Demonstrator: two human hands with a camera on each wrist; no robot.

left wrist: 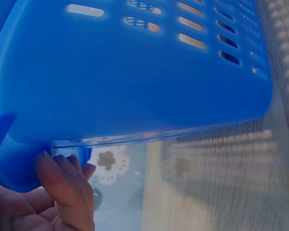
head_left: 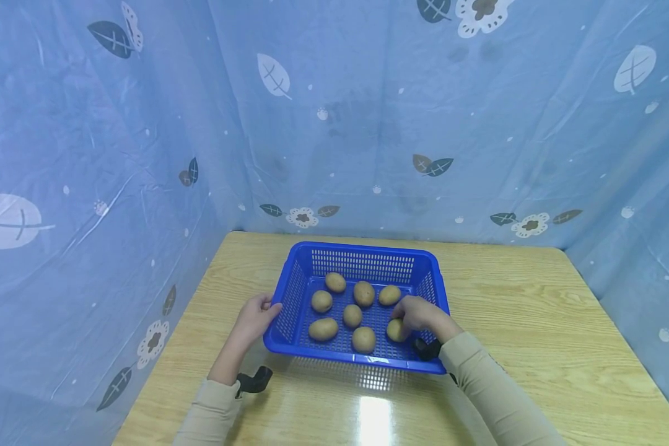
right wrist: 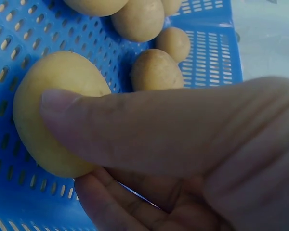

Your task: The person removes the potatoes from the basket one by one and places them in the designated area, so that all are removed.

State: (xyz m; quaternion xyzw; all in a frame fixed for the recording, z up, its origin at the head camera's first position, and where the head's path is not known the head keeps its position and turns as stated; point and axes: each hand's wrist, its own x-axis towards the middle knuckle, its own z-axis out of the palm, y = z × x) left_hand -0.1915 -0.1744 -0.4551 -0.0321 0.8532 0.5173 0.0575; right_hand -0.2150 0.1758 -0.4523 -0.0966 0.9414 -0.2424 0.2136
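A blue plastic basket (head_left: 334, 354) with slotted walls holds several potatoes spread over its floor. My left hand (head_left: 254, 319) grips the basket's left rim; in the left wrist view its fingers (left wrist: 70, 190) curl beneath the blue lip. Inside the basket, toward the right, my right hand (head_left: 420, 311) holds a yellowish potato (right wrist: 43, 130). The thumb lies across this potato, with fingers on its underside, and the potato is close to the basket floor; whether it touches the floor I cannot tell. Nearest to it are a potato (head_left: 389, 295) behind and another potato (head_left: 363, 340) to the left.
The basket stands on a light wooden table (head_left: 513, 322). Blue patterned sheeting (head_left: 368, 155) hangs behind the table and along both sides. A bright reflection shows on the tabletop in front of the basket. Each wrist carries a black mount (head_left: 254, 380).
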